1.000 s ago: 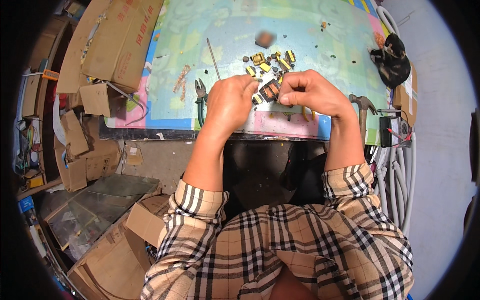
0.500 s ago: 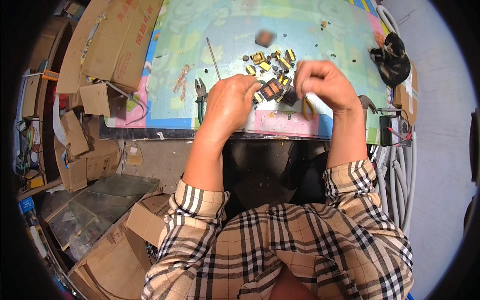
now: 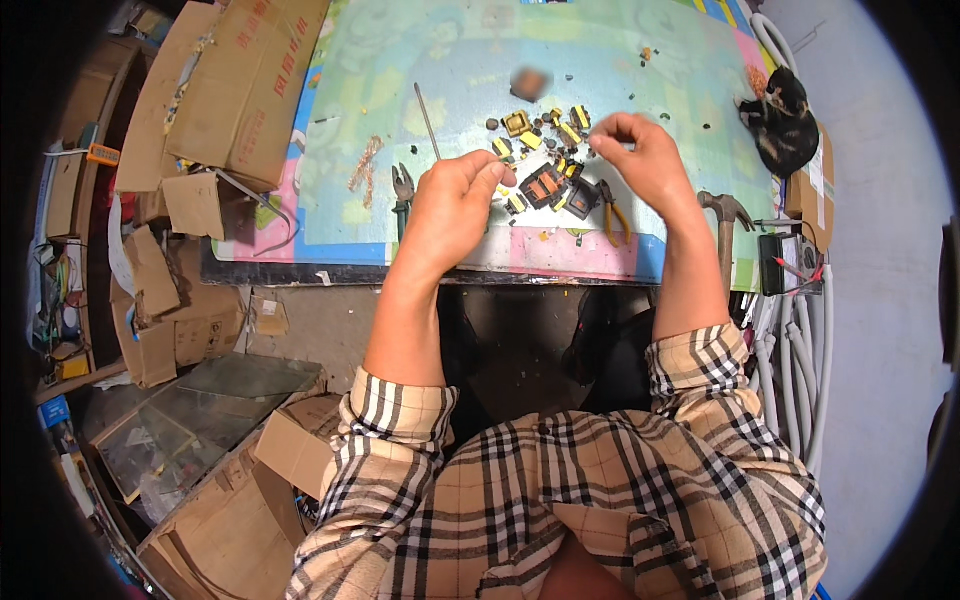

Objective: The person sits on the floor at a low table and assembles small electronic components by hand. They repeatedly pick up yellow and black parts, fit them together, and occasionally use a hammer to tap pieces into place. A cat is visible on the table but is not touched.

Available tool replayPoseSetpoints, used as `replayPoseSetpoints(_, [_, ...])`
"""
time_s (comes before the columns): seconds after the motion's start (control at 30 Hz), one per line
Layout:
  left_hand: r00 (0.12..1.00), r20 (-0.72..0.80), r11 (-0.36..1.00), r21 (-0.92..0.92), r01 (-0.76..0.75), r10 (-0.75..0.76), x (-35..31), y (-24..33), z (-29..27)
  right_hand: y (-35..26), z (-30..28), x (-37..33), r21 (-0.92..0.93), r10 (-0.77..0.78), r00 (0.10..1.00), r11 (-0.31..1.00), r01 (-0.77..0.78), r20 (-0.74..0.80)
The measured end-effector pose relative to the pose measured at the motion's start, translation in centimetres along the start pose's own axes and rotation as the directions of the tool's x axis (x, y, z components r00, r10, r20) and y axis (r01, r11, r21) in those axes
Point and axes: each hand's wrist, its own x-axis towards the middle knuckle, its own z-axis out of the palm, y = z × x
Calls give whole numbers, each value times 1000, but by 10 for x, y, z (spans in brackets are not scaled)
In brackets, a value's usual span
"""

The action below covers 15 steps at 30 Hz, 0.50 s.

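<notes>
My left hand (image 3: 457, 203) is over the near part of the table, thumb and forefinger pinched together; what lies between the tips is too small to name. To its right my right hand (image 3: 643, 165) hovers with thumb and forefinger curled close, and anything in them is hidden. Between the hands lies a heap of small yellow and black parts (image 3: 568, 132). Nearest me in it is a dark block with copper-coloured windings (image 3: 545, 186), beside a black square piece (image 3: 580, 198). Yellow-handled pliers (image 3: 614, 222) lie below my right hand.
Green-handled pliers (image 3: 402, 190), a thin metal rod (image 3: 427, 118) and twisted copper wire (image 3: 364, 170) lie leftward. A hammer (image 3: 727, 212) rests by my right wrist. A cat (image 3: 778, 125) lies at the right edge. A large cardboard box (image 3: 245, 95) stands left.
My right hand has lifted slightly up and away from the dark block, uncovering the pliers and hammer. My left hand has shifted a little left and down, its fingertips now more visible.
</notes>
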Motion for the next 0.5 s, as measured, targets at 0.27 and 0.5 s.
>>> replayPoseSetpoints(0.27, [999, -8, 994, 101, 39, -39, 3, 2, 5, -58, 36, -14, -2, -536, 835, 842, 539, -123])
replayPoseSetpoints(0.5, [999, 4, 996, 81, 45, -46, 2, -3, 7, -37, 32, -10, 140, -232, 973, 963, 230, -8])
